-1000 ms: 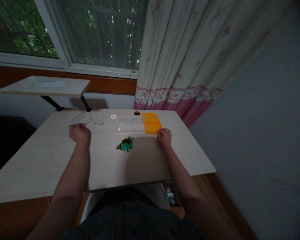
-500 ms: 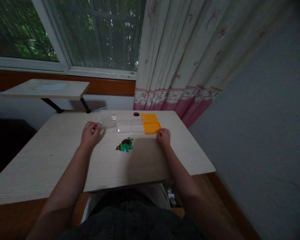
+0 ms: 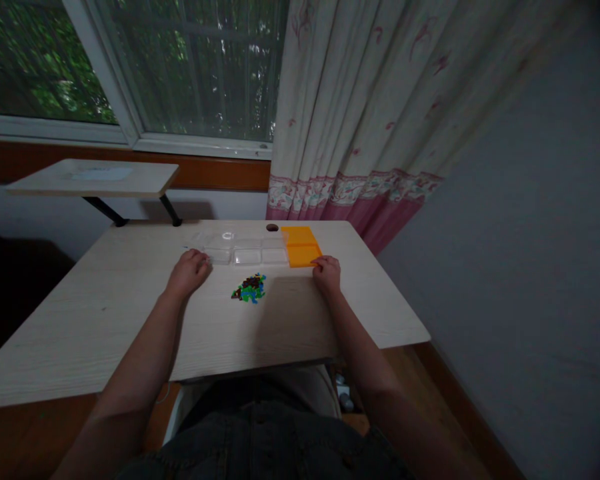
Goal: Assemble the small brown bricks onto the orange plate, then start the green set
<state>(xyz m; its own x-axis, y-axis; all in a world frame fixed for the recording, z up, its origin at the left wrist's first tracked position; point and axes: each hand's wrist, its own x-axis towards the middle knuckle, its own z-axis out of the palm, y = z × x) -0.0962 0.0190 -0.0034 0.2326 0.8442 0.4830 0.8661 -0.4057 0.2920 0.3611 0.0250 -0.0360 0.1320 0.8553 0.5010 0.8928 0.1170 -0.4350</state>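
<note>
My left hand (image 3: 190, 272) is closed at the near left corner of a clear plastic tray (image 3: 219, 256), its fingertips pinching the edge. This tray lies flat, in line with further clear compartments (image 3: 248, 257) to its right. An orange tray (image 3: 303, 254) with a dividing ridge stands at the right end of the row. My right hand (image 3: 328, 273) grips the near right corner of the orange tray between thumb and fingers. In front of the row lies a small heap of brown, green and blue pieces (image 3: 250, 289), too small to name.
The pale wooden desk (image 3: 380, 307) has a round cable hole (image 3: 273, 228) near its back edge. A raised shelf (image 3: 100, 175) on black legs stands at the back left. A curtain (image 3: 350, 133) hangs behind the desk, and a wall (image 3: 505, 233) is on the right.
My left hand has moved right and slightly down, and the clear tray it holds has gone from tilted up to lying flat beside the others. My right hand stays on the orange tray.
</note>
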